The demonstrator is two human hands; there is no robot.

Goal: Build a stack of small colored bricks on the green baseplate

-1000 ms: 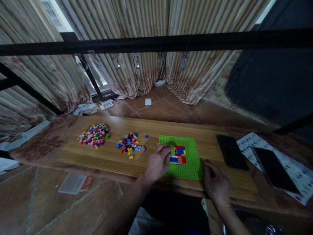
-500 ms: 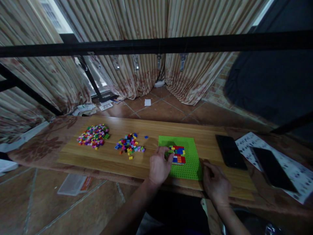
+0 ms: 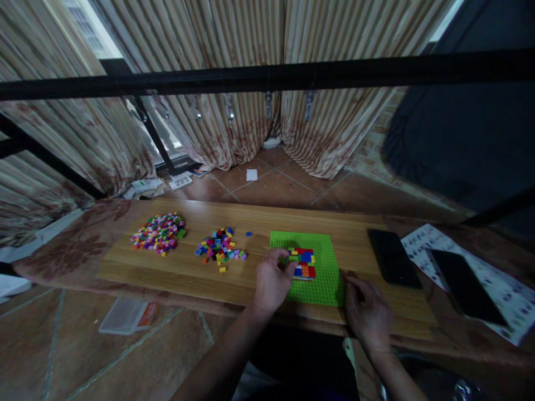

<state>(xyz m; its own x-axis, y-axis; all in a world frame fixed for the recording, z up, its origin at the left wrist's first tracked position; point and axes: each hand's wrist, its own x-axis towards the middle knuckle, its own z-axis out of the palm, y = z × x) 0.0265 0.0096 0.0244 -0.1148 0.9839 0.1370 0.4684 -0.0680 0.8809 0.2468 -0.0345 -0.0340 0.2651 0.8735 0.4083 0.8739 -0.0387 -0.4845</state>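
A bright green studded baseplate (image 3: 324, 287) lies flat on a wooden board, with a patch of red, blue, yellow, white and orange bricks (image 3: 307, 272) built up near its middle. Over the left side of that patch, my left hand (image 3: 271, 281) pinches a small green brick (image 3: 293, 258) between thumb and fingers; the fingers partly hide it. My right hand (image 3: 370, 314) is curled, its fingertips against the baseplate's right edge. Left of the baseplate lies a loose heap of mixed bricks (image 3: 219, 248), with a single blue brick (image 3: 249, 234) apart from it.
A bigger pile of small coloured bricks (image 3: 159, 234) sits at the wooden board's (image 3: 251, 289) left end. At the right are a black phone (image 3: 393, 259), a printed sheet (image 3: 426, 236) and another dark flat device (image 3: 466, 287). A clear plastic box (image 3: 121, 316) lies on the floor.
My left fingers have shifted slightly over the built bricks, and more of the green brick shows between them. My right hand stays at the baseplate's edge.
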